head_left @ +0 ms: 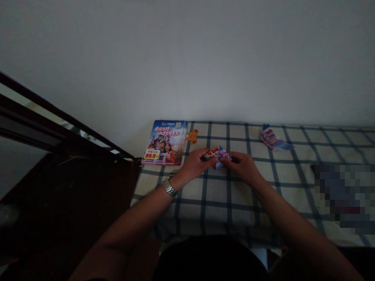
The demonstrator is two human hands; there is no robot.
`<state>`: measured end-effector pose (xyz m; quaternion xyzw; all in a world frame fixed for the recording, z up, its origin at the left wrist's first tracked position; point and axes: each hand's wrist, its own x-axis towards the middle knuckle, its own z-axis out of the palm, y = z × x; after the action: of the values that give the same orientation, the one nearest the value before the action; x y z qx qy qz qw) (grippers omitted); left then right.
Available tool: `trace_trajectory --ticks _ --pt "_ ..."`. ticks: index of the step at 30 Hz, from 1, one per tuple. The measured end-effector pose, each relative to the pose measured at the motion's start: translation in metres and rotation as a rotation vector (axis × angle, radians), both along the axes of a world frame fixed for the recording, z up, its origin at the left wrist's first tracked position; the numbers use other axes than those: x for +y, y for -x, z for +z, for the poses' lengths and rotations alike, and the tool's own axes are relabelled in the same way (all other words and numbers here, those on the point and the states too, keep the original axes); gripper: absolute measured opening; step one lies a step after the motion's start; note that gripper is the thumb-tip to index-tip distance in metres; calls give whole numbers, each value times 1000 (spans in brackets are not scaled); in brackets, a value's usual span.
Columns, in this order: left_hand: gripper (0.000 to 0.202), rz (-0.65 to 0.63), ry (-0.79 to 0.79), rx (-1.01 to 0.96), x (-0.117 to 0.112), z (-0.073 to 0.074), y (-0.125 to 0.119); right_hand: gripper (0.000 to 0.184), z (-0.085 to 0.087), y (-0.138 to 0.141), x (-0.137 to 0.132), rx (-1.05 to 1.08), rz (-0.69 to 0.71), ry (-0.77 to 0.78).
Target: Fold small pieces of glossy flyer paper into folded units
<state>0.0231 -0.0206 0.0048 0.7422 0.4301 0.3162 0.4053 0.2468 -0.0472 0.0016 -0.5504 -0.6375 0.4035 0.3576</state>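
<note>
My left hand (195,163) and my right hand (242,166) meet over a checked cloth (222,195), fingers pinched on a small folded piece of printed paper (217,154) in red, white and blue. The paper is held between both hands, just above the cloth. A metal watch (170,186) sits on my left wrist.
A stack of colourful leaflets (165,142) lies at the cloth's far left corner, with a small orange figure (192,136) beside it. Another folded paper piece (273,139) lies at the far right. A dark wooden frame (58,125) stands at left; a white wall is behind.
</note>
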Motion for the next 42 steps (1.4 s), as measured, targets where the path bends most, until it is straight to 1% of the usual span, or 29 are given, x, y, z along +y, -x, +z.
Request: trace_trajectory --ticks 3,5,10,15,20,26,31,36,39,42 --pt "41 36 -9 11 0 1 1 40 0 -1 1 40 24 17" --pt "43 49 -5 0 1 1 2 40 3 -3 1 43 37 26" --pt "45 46 28 -24 2 -1 4 41 10 -6 0 63 82 55" --pt "44 9 43 -47 3 -1 5 46 5 -11 3 118 126 98" --pt "44 10 15 -23 3 2 5 45 3 -12 4 135 134 89" --pt "44 17 -13 2 4 1 5 43 5 -8 4 105 112 38" --pt "43 27 -38 39 2 2 3 39 1 -2 4 118 86 38" --pt "44 -7 -1 39 2 -4 1 37 0 2 3 67 68 11" --pt "43 -15 43 -1 4 -5 1 38 1 0 4 35 41 -7" --pt "38 -16 88 -115 6 -4 4 39 3 -5 5 10 -2 -24"
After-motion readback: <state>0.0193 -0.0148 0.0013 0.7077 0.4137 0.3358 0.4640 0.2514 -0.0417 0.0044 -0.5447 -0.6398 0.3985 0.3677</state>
